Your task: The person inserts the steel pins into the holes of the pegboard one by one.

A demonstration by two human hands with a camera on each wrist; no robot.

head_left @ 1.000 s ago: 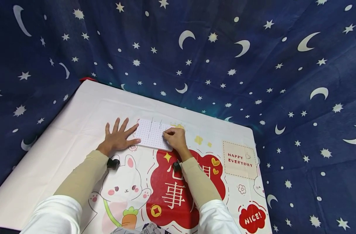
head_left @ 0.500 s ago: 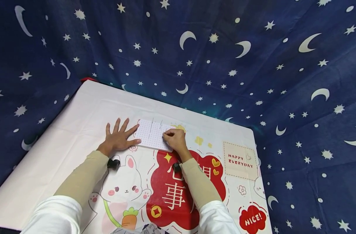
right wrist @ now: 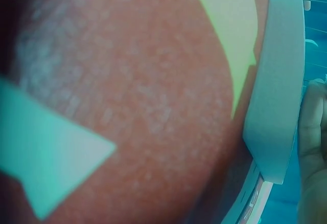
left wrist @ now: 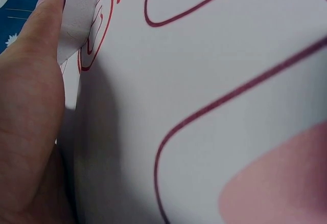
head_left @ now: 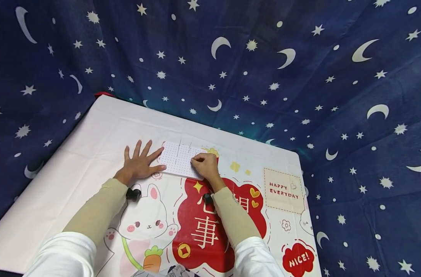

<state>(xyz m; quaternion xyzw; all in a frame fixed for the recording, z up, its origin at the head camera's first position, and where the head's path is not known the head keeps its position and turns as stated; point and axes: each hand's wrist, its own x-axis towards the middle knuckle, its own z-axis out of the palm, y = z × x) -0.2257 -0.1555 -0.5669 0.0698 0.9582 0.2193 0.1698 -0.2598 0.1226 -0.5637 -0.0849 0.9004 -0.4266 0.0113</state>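
A thick white board [head_left: 172, 163] with a printed dot grid lies on the table. Several thin needles [head_left: 179, 145] stand up from it; thin lines like them show at the left wrist view's top left. My left hand [head_left: 138, 163] lies flat with fingers spread, index finger and thumb touching the board's left edge. The left wrist view shows the thumb [left wrist: 43, 35] against the board's side [left wrist: 79, 22]. Over the board's right part, my right hand [head_left: 206, 165] has thumb and index finger pinched together, seemingly on a thin needle mostly hidden by the fingers.
The white tablecloth [head_left: 127, 115] carries printed drawings, among them a rabbit [head_left: 146, 215] and a red patch [head_left: 200, 246]. A dark blue curtain [head_left: 182, 88] with moons and stars hangs behind and beside the table. A small black device [head_left: 133, 194] sits at the left wrist.
My right hand has shifted slightly left and down over the board, its fingers still pinched. The left hand stays where it was.
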